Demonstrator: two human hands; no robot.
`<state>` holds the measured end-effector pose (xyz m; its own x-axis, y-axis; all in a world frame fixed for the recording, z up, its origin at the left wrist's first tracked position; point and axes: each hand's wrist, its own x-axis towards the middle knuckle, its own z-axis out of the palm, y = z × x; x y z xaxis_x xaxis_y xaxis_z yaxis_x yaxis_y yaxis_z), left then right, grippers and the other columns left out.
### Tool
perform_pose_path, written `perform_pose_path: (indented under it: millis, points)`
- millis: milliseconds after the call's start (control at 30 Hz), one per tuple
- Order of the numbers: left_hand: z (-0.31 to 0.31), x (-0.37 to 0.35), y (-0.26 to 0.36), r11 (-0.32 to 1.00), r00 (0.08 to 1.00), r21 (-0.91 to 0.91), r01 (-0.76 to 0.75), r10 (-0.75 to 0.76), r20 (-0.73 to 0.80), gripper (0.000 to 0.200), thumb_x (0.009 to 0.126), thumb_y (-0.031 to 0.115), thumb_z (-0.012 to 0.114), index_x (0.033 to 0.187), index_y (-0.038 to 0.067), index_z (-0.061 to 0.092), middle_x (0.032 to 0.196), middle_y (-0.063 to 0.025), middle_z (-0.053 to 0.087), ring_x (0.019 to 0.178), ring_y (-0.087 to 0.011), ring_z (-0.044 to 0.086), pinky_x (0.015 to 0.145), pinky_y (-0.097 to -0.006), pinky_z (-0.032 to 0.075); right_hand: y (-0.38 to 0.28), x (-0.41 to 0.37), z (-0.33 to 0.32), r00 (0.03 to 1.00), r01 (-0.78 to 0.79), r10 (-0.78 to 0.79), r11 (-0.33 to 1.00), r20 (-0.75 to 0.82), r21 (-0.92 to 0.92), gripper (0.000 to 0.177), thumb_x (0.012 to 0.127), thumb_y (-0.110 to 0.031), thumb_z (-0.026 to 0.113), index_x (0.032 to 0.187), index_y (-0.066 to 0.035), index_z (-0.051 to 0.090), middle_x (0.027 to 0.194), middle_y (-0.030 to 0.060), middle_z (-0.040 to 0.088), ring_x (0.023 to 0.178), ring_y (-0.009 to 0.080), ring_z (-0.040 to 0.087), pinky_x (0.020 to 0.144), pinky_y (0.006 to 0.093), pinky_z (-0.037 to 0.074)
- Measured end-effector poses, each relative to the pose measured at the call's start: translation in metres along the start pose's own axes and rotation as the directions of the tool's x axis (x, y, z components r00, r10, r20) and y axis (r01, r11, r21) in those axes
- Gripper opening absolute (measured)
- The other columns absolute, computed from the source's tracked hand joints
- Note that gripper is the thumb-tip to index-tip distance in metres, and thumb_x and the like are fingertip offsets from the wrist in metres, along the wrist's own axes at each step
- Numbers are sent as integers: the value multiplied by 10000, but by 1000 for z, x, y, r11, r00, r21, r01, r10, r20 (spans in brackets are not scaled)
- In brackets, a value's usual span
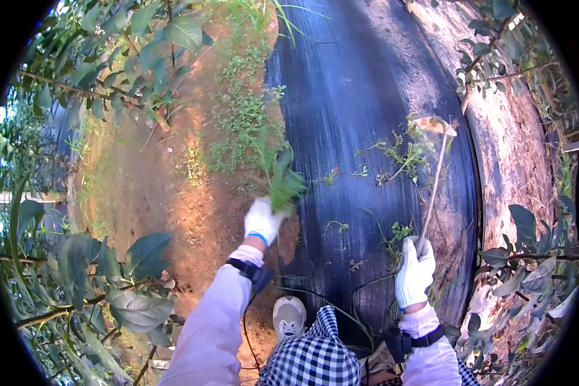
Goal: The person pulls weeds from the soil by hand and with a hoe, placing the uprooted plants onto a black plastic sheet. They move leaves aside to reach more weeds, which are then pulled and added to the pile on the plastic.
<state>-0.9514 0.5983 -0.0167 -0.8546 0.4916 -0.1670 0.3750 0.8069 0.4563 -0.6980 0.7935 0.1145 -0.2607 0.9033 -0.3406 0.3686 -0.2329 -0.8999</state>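
My left hand (262, 220), in a white glove, is closed around a bunch of green weeds (283, 183), whose leaves are smeared by motion. It is over the bare soil beside the edge of the black plastic sheet (341, 96). My right hand (415, 273), also gloved in white, grips the thin handle of a hoe (436, 177). The hoe's head points away from me over the sheet, with dirt on its blade. Uprooted weeds (405, 157) lie on the sheet to the left of the hoe head.
Low green weeds (238, 122) grow along the soil strip left of the sheet. Leafy branches (128, 283) reach in from the left, and more branches (521, 257) from the right. My shoe (289, 316) stands at the sheet's near edge. Pale ground (505, 161) runs along the right.
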Motion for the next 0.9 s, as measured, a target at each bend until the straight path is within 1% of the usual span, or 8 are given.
perform_pose_path:
  millis: [67, 167, 300, 367, 533, 667, 767, 900]
  points:
    - [22, 0, -11, 985, 999, 175, 9, -16, 37, 280, 843, 279, 644, 1019, 62, 626, 1021, -200, 638, 983, -392, 608, 806, -466, 497, 10, 1, 5, 1000, 17, -17, 1000, 14, -13, 102, 960, -150, 582, 915, -58, 587, 641, -49, 482, 494, 24, 386, 442, 204, 300]
    - [8, 15, 28, 932, 986, -332, 142, -161, -30, 346, 858, 276, 626, 1105, 37, 584, 1054, -191, 624, 943, -424, 603, 829, -478, 500, -22, -11, 16, 999, -42, 42, 999, -12, 1, 127, 962, -175, 588, 902, -64, 585, 647, -56, 483, 496, 13, 371, 439, 197, 279]
    - [-35, 8, 143, 888, 892, -392, -241, 362, 272, 607, 775, 331, 736, 1245, 11, 523, 1254, -267, 522, 1055, -388, 593, 896, -419, 496, -50, -16, 28, 990, 139, -137, 989, -42, 43, 116, 976, -170, 554, 916, -71, 571, 662, -64, 467, 534, 12, 374, 474, 204, 284]
    - [-36, 7, 152, 797, 831, -439, -414, 528, 174, 679, 740, 323, 767, 1269, -5, 496, 1282, -272, 488, 1089, -358, 582, 935, -389, 487, -47, -7, 32, 979, 202, -202, 979, -22, -6, 133, 975, -175, 558, 917, -56, 561, 689, -51, 475, 590, 27, 379, 523, 222, 309]
    - [-25, 41, 31, 854, 974, -515, -72, -50, -219, 305, 814, 198, 704, 1058, 20, 658, 1023, -131, 658, 960, -250, 634, 874, -352, 499, -10, 24, 55, 1000, 15, -17, 954, -1, -300, 319, 958, -317, 587, 951, 1, 595, 737, 42, 568, 642, 121, 487, 594, 314, 406]
    - [-40, 58, -108, 825, 674, -424, 375, -556, -487, 499, 767, 224, 740, 1183, -13, 599, 1115, -218, 607, 1034, -341, 590, 922, -423, 470, 29, 45, 89, 983, -155, 183, 851, 7, -503, 516, 877, -486, 645, 998, 15, 640, 821, 169, 669, 775, 297, 654, 752, 408, 488]
    - [-63, 77, -149, 746, 553, -300, 595, -650, -521, 695, 710, 330, 772, 1293, 37, 532, 1182, -244, 566, 1131, -406, 538, 945, -471, 451, 30, 54, 105, 964, -230, 265, 756, -35, -612, 522, 806, -494, 718, 860, 23, 672, 754, 172, 667, 730, 314, 656, 729, 419, 496]
    - [-65, 110, -166, 893, 801, 32, 448, -386, -457, 465, 748, 307, 725, 1140, 71, 638, 1079, -193, 637, 1049, -360, 603, 899, -430, 474, 42, 78, 98, 918, -332, 395, 731, -27, -596, 513, 757, -474, 773, 823, 28, 693, 730, 168, 678, 691, 290, 665, 698, 403, 502]
